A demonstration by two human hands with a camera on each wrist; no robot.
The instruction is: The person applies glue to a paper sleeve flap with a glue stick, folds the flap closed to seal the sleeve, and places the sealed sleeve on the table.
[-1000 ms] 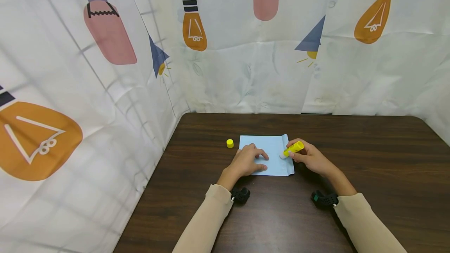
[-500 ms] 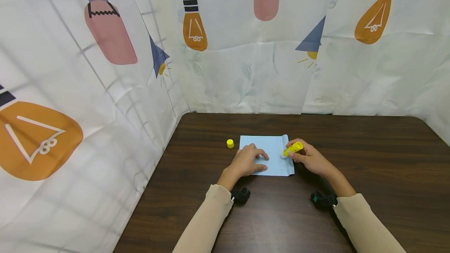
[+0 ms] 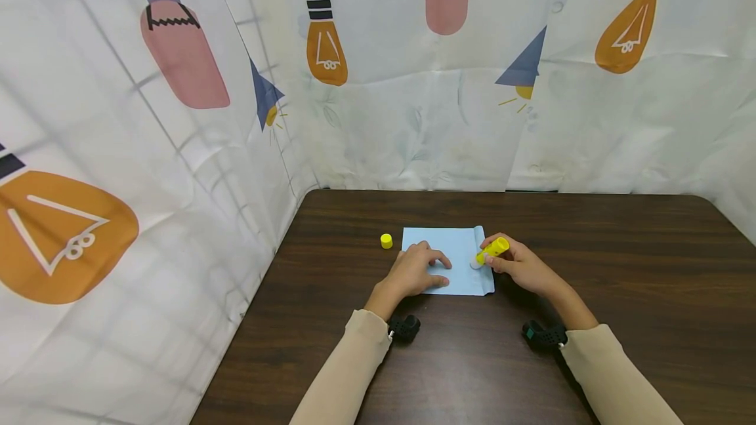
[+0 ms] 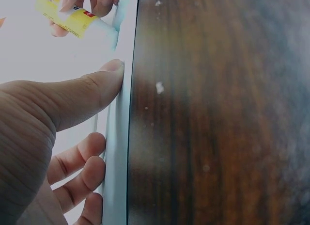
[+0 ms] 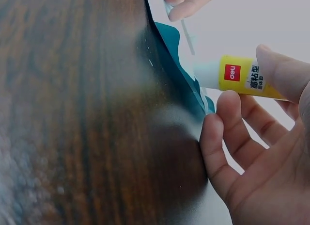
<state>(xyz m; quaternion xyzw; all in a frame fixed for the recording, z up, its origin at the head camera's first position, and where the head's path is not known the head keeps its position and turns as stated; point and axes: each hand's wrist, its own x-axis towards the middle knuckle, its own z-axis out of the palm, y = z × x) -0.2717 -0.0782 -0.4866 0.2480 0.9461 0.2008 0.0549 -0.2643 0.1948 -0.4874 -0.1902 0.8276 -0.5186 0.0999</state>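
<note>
A light blue sheet of paper (image 3: 445,239) lies on the table, with a folded strip along its right edge. On its left part rests my left hand (image 3: 413,269), fingers spread and slightly bent; the left wrist view shows its thumb (image 4: 92,91) at the paper's edge. My right hand (image 3: 522,266) grips a yellow glue stick (image 3: 495,248) between thumb and fingers. The stick is tilted, its white end (image 5: 207,75) down at the folded strip. A red label (image 5: 232,72) shows on its barrel in the right wrist view.
The yellow cap (image 3: 386,241) stands on the dark wooden table (image 3: 620,261), just left of the paper. Printed white curtains (image 3: 384,130) hang behind the table and along its left side.
</note>
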